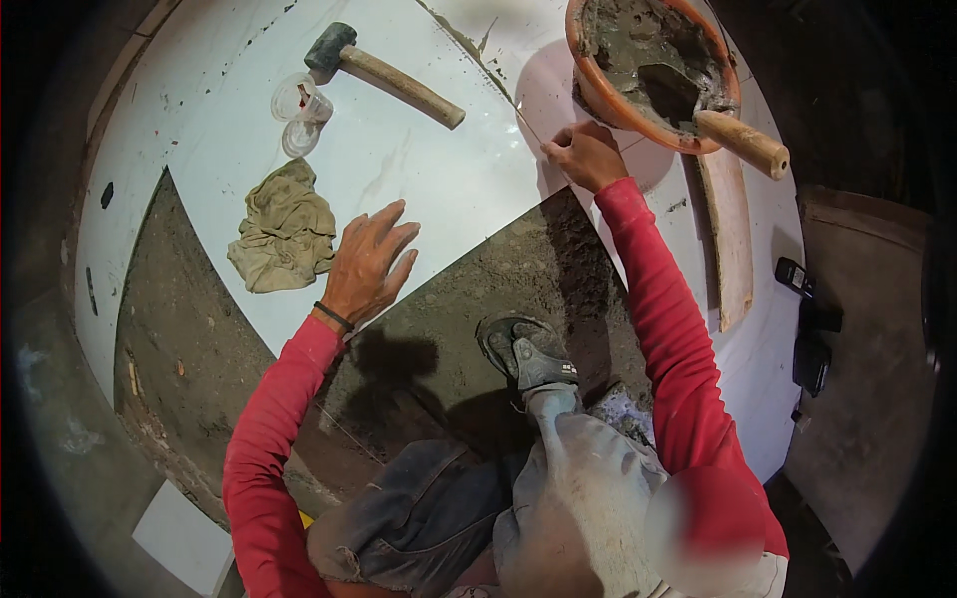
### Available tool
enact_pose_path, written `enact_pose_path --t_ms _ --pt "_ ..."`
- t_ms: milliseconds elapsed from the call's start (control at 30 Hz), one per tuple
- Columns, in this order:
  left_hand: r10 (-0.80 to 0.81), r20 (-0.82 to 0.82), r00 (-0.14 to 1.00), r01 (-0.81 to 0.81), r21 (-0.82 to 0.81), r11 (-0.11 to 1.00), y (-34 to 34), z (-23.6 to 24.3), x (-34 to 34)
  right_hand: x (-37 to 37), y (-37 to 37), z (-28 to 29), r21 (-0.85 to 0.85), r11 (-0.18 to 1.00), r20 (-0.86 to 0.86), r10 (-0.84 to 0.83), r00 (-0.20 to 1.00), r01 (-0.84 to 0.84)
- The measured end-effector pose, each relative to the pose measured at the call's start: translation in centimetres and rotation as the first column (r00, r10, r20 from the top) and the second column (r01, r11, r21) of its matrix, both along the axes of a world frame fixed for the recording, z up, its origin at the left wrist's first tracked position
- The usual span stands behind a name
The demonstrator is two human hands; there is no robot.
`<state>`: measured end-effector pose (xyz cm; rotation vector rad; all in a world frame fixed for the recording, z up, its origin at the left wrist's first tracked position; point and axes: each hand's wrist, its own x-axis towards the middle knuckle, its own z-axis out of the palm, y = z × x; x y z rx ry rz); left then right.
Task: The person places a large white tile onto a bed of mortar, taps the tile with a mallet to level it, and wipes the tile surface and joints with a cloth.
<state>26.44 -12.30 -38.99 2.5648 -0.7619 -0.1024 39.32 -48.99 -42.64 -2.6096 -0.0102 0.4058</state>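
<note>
Seating a large white glossy floor tile [419,169] on the bare grey mortar bed [498,289].

Your left hand [367,264] lies flat on the tile, fingers spread; your right hand [585,154], fingers pinched shut, holds a thin taut string [526,122] at the joint. Next, probably tapping level: the rubber mallet [384,72] lies well apart, beyond the crumpled khaki rag [282,234]. Orange mortar basin [608,95] stands nearby.

We see no labels, signs or lit screens. Nearest candidates: a small clear plastic package [300,104] on the white tile beside the mallet head, and dark handset-like devices [809,329] at the right edge, too dim to confirm a screen.
</note>
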Motion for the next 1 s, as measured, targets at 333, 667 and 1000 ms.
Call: enact_pose_path --t_ms 333,667,1000 --pt "-0.003 -0.015 1.000 0.003 -0.016 1.000 -0.1 -0.1 0.4 1.1 1.0 1.1 -0.148 0.983 -0.030 0.107 0.994 -0.111" --pt "0.348 0.111 0.931 -0.365 0.326 0.872 3.8 -0.6 0.6 1.6 13.9 2.4 0.169 0.974 0.594 0.020 0.804 -0.149" --pt "0.387 -0.033 0.921 -0.342 0.404 0.848 4.6 -2.4 1.4 7.0 20.8 -2.4 0.097 0.995 0.283 -0.009 0.959 -0.019"
